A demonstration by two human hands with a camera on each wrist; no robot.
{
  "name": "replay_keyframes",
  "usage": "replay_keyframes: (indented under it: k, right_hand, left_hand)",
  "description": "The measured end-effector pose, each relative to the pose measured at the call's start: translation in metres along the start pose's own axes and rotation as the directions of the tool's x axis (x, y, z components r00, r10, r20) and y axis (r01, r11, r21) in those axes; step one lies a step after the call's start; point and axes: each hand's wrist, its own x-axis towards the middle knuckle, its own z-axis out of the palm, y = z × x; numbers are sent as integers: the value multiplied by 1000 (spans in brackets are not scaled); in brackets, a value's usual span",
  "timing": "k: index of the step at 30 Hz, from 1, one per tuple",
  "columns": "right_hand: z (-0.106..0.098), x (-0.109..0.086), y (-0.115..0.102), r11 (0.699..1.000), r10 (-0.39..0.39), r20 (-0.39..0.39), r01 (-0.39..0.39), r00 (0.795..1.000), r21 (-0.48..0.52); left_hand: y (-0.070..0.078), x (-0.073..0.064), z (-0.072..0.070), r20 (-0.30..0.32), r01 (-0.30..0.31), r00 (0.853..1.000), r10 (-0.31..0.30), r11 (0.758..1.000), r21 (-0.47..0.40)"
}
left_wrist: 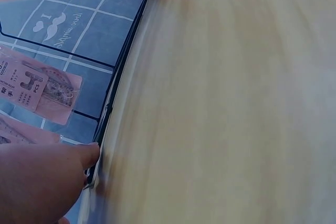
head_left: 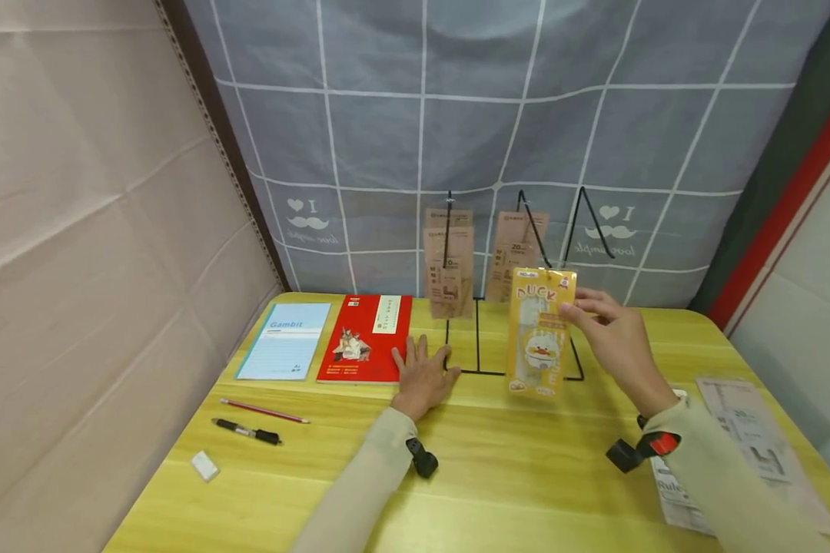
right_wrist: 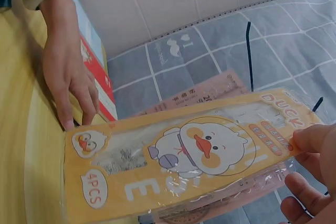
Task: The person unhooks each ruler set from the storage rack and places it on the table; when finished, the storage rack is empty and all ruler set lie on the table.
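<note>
My right hand pinches the upper right edge of a yellow packet printed "DUCK". It hangs upright before the black wire rack, its top overlapping the middle hook's tip. A duck picture and "4PCS" show on it in the right wrist view. My left hand rests at the rack's base with fingers spread, beside the red book; its thumb lies at the base wire. Pink ruler packets hang on the left hook, and more pink packets on the middle one.
A blue notebook, a pencil, a pen and an eraser lie at the left of the table. Near my right forearm lie a pink packet and a ruler packet. A grey checked cloth hangs behind.
</note>
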Motion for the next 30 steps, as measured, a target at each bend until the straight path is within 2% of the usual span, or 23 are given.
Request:
replay_keyframes:
  k: [8, 14, 16, 21, 24, 30]
  right_hand:
    - [-4, -19, -4, 999, 35, -32, -36, 999, -20]
    - [-16, -35, -4, 996, 69, -66, -72, 995, -47]
    - [-21, -40, -2, 994, 93, -62, -96, 994, -51]
    - [-32, -56, 16, 984, 164, 13, -163, 986, -75]
    - [-36, -66, 34, 968, 231, 62, -224, 971, -110]
    - [-44, -73, 66, 917, 393, 123, -377, 911, -130]
  left_hand:
    - [-1, 1, 0, -5, -9, 1000, 9, 1000, -10]
    - [-1, 1, -1, -9, -5, 1000, 5, 1000, 1]
    - [-1, 1, -1, -11, -2, 1000, 2, 1000, 4]
    - [-1, 3, 0, -13, 1, 1000, -1, 1000, -11]
    - [-1, 3, 0, -12, -3, 1000, 3, 1000, -23]
    - [0, 4, 2, -12, 3, 1000, -4, 1000, -17]
